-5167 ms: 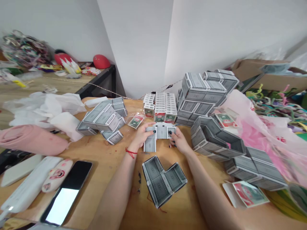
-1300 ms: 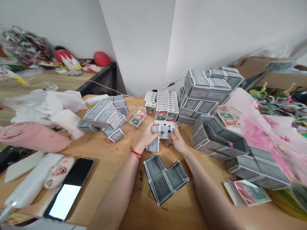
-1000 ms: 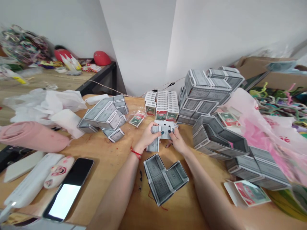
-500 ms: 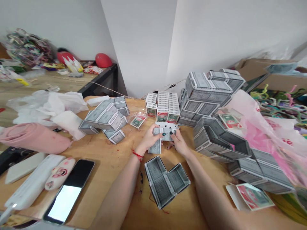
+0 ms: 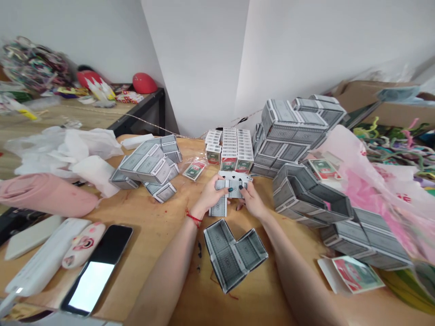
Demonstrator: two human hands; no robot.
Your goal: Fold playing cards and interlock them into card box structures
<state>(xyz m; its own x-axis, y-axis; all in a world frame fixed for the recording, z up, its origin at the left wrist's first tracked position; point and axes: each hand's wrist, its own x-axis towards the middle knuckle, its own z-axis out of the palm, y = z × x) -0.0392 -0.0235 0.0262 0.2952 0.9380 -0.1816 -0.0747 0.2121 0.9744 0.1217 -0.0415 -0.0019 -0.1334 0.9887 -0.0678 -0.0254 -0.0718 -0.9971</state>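
Observation:
Over the middle of the table, my left hand (image 5: 211,194) and my right hand (image 5: 250,195) together grip several grey-backed playing cards (image 5: 218,208). My left thumb presses on the cards from above, and one card hangs down below it. On the right side, my right thumb lies on a sideways card, with white card faces showing behind its upper edge. Between my forearms stands an L-shaped open tray folded from playing cards (image 5: 234,256), its hollow facing up. My fingers under the cards are mostly hidden.
Card boxes (image 5: 237,147) stand in rows behind my hands. Stacked card structures rise at the right (image 5: 288,131) and left (image 5: 146,163). A phone (image 5: 98,271) lies front left, an opened card box (image 5: 356,274) front right. Pink plastic (image 5: 370,181) spreads along the right.
The whole view shifts slightly. Both hands keep their grip on the cards, and the sideways card sits a little straighter over the others. The tray stays put.

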